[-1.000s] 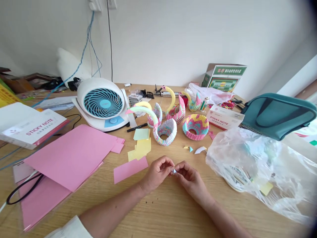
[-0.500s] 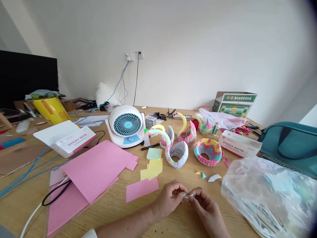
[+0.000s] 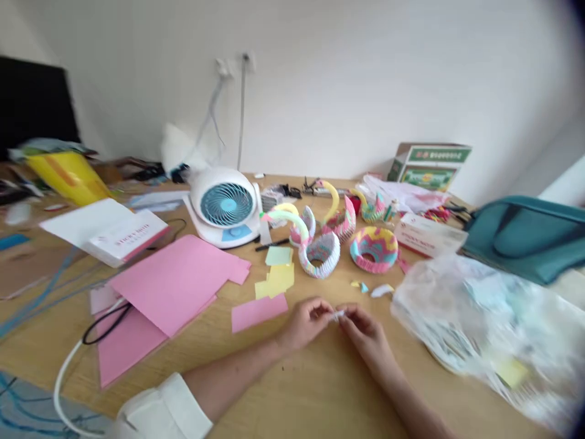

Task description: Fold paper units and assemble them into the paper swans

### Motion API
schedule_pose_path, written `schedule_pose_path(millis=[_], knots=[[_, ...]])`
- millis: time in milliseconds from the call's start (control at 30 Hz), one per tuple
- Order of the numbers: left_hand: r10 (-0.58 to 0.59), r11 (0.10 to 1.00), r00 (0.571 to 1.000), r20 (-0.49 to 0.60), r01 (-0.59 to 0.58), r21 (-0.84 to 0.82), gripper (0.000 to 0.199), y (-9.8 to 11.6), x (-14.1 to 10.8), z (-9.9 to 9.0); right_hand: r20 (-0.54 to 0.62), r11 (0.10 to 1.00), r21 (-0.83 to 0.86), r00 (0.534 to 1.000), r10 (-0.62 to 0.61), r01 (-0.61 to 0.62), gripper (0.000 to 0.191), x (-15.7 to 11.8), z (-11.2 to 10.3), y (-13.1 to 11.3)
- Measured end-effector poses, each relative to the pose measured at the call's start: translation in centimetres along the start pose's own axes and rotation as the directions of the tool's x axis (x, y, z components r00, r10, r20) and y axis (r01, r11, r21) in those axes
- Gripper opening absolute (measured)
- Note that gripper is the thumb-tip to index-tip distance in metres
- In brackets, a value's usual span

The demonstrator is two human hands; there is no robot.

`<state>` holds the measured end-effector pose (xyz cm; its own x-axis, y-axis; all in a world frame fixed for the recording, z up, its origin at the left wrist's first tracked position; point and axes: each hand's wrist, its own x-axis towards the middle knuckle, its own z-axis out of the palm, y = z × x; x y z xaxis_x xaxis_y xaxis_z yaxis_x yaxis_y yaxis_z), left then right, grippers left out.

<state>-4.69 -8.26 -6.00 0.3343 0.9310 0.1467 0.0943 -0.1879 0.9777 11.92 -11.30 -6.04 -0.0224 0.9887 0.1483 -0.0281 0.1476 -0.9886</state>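
Between my fingertips is a small folded piece of white paper (image 3: 337, 315). My left hand (image 3: 307, 323) pinches its left end and my right hand (image 3: 364, 332) pinches the right end, both just above the wooden table. Fingers partly hide the piece, and its exact fold is too small to make out. Beyond my hands lie a pale paper scrap (image 3: 382, 291) and a tiny blue folded piece (image 3: 364, 287). Farther back stand a white paper swan (image 3: 321, 256) and a round pink, yellow and blue paper bowl (image 3: 373, 250) made of folded pieces.
Left of my hands lie a pink paper strip (image 3: 259, 313), yellow notes (image 3: 280, 278) and large pink sheets (image 3: 176, 283). A white fan (image 3: 225, 207) stands behind them. At right are a clear plastic bag (image 3: 484, 317), a sticky note box (image 3: 429, 235) and a teal bag (image 3: 525, 238).
The view has tilted down and shifted, so the table things appear higher and more of my left sleeve shows. Both hands still pinch the small white paper.
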Motion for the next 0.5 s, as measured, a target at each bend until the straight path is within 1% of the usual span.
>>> schedule_pose_path(millis=[100,267,333,400,500], knots=[[-0.049,0.998,0.996,0.070,0.052,-0.036,0.022,0.27,0.31,-0.28,0.025,0.998,0.045,0.999,0.046,-0.047,0.038,0.20,-0.11,-0.57],[-0.053,0.996,0.989,0.139,0.063,-0.066,0.017,0.52,0.53,-0.74,0.030,0.996,0.044,0.996,0.081,-0.082,0.036,0.26,-0.32,-0.52],[-0.050,0.996,0.988,0.149,0.061,-0.072,0.016,0.50,0.42,-0.65,0.031,0.996,0.029,0.996,0.080,-0.081,0.034,0.15,-0.35,-0.51],[-0.054,0.996,0.989,0.136,0.063,-0.065,0.016,0.42,0.28,-0.42,0.030,0.997,0.018,0.997,0.075,-0.075,0.034,0.02,-0.34,-0.45],[-0.109,0.991,0.989,0.098,0.116,-0.067,0.015,0.27,0.10,-0.05,0.019,0.998,-0.004,0.998,0.060,-0.060,0.031,-0.20,-0.30,-0.20]])
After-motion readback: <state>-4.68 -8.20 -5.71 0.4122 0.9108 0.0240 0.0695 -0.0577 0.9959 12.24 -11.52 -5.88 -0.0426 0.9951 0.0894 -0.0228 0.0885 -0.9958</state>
